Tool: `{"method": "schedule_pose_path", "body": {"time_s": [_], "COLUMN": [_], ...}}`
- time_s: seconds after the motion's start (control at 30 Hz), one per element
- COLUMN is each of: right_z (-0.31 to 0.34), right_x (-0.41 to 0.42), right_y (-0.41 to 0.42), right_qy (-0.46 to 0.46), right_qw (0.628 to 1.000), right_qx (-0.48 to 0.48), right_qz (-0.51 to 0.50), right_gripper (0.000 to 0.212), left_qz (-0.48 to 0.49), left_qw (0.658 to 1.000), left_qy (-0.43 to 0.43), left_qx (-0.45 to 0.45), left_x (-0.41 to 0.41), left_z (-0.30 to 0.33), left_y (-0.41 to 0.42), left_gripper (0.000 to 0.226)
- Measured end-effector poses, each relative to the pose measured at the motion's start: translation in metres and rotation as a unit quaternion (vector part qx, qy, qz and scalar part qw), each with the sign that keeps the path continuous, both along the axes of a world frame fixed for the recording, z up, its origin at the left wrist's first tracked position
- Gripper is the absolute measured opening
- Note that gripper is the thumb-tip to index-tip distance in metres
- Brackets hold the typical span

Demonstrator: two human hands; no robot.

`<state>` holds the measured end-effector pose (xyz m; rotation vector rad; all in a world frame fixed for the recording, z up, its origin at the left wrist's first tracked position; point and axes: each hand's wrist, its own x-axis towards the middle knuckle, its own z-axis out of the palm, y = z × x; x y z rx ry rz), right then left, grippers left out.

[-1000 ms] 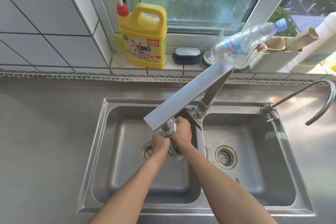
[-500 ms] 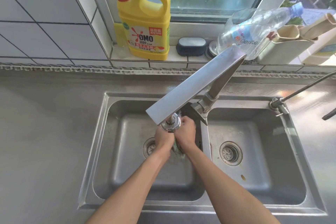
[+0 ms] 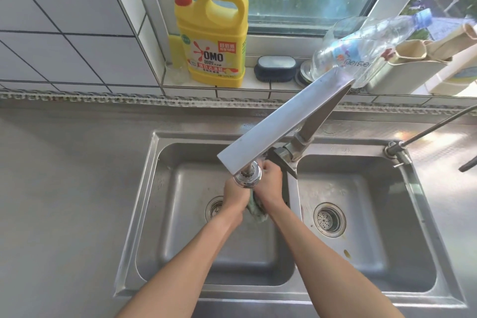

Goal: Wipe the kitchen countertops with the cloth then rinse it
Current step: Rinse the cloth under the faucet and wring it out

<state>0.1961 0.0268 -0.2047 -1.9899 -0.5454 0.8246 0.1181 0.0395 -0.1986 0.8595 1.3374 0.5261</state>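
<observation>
Head view: left hand [image 3: 236,195] and right hand [image 3: 269,184] both grip cloth [image 3: 255,210] under faucet [image 3: 281,129], over left basin of sink [image 3: 154,188]. One yellow "OMO" jug [image 3: 215,39], one clear bottle [image 3: 361,46] on sill.

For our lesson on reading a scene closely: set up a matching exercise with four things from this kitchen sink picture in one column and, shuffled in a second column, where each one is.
Things
1. cloth
2. yellow detergent jug
3. clear plastic bottle
4. dark scrubbing brush

Places
A. lying tilted at the right of the sill
B. standing at the left of the window sill
C. gripped between both hands under the tap head
D. on the sill between the jug and the bottle

Pairs: 1-C, 2-B, 3-A, 4-D
</observation>
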Motion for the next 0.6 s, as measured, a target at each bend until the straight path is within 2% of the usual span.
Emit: {"method": "schedule_pose_path", "body": {"time_s": [0.07, 0.13, 0.2, 0.27, 0.33, 0.4, 0.47, 0.53, 0.6], "right_z": [0.003, 0.006, 0.009, 0.009, 0.004, 0.000, -0.001, 0.000, 0.002], "right_x": [-0.007, -0.020, -0.029, -0.026, -0.014, 0.000, 0.009, 0.007, -0.005], "right_y": [-0.006, -0.020, -0.033, -0.034, -0.024, -0.011, -0.004, -0.008, -0.019], "right_qy": [0.002, -0.008, -0.038, -0.060, -0.066, -0.043, -0.016, -0.013, -0.023], "right_qw": [1.000, 0.998, 0.994, 0.991, 0.995, 0.999, 0.999, 0.999, 0.996], "right_qx": [0.013, 0.023, 0.038, 0.035, 0.021, 0.021, 0.044, 0.050, 0.059], "right_qz": [0.014, 0.059, 0.099, 0.112, 0.079, 0.017, -0.008, 0.011, 0.062], "right_gripper": [0.037, 0.024, 0.032, 0.026, 0.023, 0.040, 0.045, 0.043, 0.030], "left_qz": [-0.012, 0.010, 0.022, 0.020, 0.020, 0.018, 0.005, -0.001, 0.007], "left_qw": [1.000, 0.999, 0.995, 0.994, 0.997, 0.999, 1.000, 1.000, 0.999], "left_qy": [-0.007, -0.037, -0.078, -0.076, -0.058, -0.026, -0.013, -0.018, -0.042], "left_qx": [0.027, -0.007, -0.060, -0.075, -0.041, -0.006, 0.007, 0.007, -0.013], "left_x": [-0.003, -0.006, -0.007, -0.005, 0.000, 0.003, 0.004, 0.003, -0.001], "left_z": [0.000, 0.000, -0.004, -0.007, -0.008, -0.010, -0.009, -0.008, -0.005], "left_y": [0.008, 0.017, 0.021, 0.015, 0.007, -0.002, -0.007, -0.003, 0.004], "left_gripper": [0.024, 0.025, 0.026, 0.031, 0.030, 0.024, 0.021, 0.020, 0.020]}}
